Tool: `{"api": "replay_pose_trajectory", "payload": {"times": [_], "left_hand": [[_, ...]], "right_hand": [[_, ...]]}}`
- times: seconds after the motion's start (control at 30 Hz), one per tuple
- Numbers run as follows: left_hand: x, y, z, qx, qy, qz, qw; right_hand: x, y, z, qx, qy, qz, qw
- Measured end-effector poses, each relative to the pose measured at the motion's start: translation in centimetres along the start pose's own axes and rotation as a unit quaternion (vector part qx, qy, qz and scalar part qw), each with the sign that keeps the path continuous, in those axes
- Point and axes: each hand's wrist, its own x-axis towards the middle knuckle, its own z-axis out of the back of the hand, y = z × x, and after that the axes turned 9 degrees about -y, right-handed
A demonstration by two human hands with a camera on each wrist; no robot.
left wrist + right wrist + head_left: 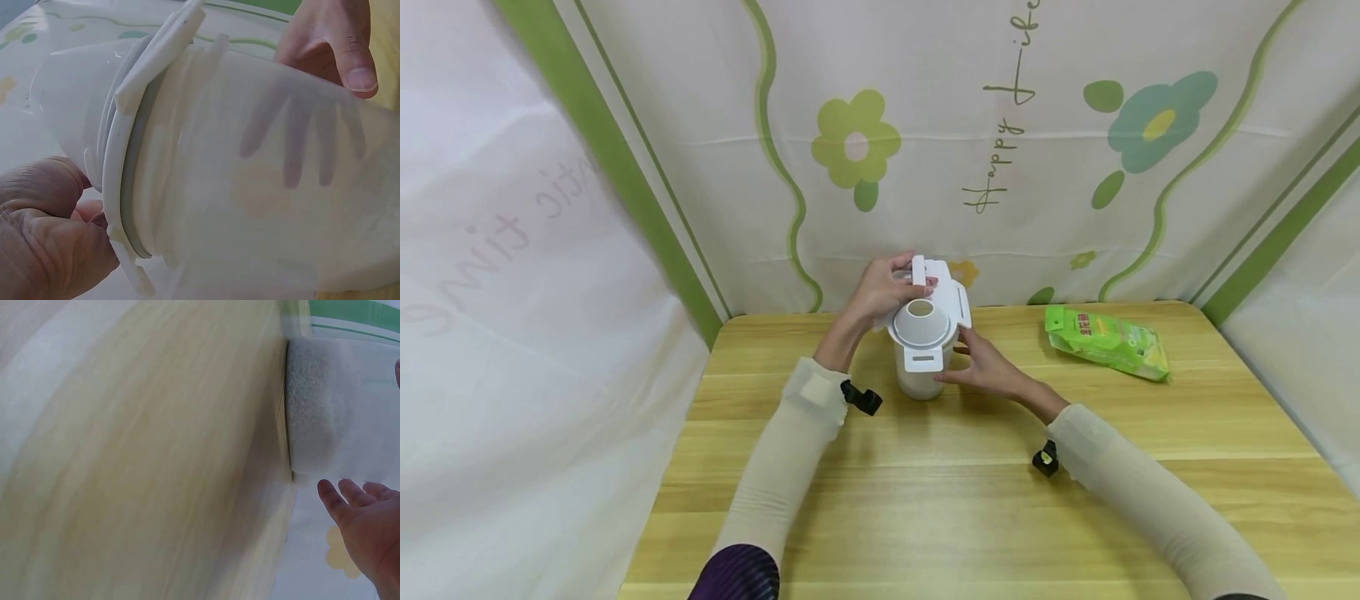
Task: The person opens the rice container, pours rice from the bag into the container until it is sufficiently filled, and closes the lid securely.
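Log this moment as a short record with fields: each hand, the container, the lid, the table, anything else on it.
Left hand: grips a flap at the far edge of the lid, fingers curled on it.
Right hand: fingers fairly straight, resting against the container's right side.
Container: translucent white plastic, upright on the table.
Lid: white, with a round funnel-like opening in the middle and latch flaps around the rim; sits on the container.
Table: light wood.
Other: green packet lying flat to the right, apart from both hands.

Both arms wear long cream knit sleeves [782,467]. Small black clip-like camera mounts [861,397] sit at each wrist. Dark purple striped cloth [737,575] at left upper arm.
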Motion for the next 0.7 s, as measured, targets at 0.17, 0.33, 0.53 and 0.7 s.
{"api": "replay_pose_trajectory", "payload": {"times": [0.17, 0.33, 0.53, 0.7], "left_hand": [[-0.03, 0.12, -0.32, 0.010, 0.000, 0.011, 0.9999], [0.18, 0.35, -0.59, 0.017, 0.002, 0.014, 0.9998], [0.53, 0.69, -0.98, 0.007, 0.011, 0.020, 0.9997], [0.71, 1.00, -0.97, 0.055, -0.003, 0.008, 0.9984]], "right_hand": [[0.06, -0.23, 0.03, -0.008, 0.001, 0.011, 1.000], [0.13, -0.31, 0.13, -0.012, 0.002, 0.011, 1.000], [0.06, -0.32, 0.11, -0.008, 0.000, 0.011, 1.000], [0.03, -0.24, 0.11, -0.005, 0.003, 0.012, 1.000]]}}
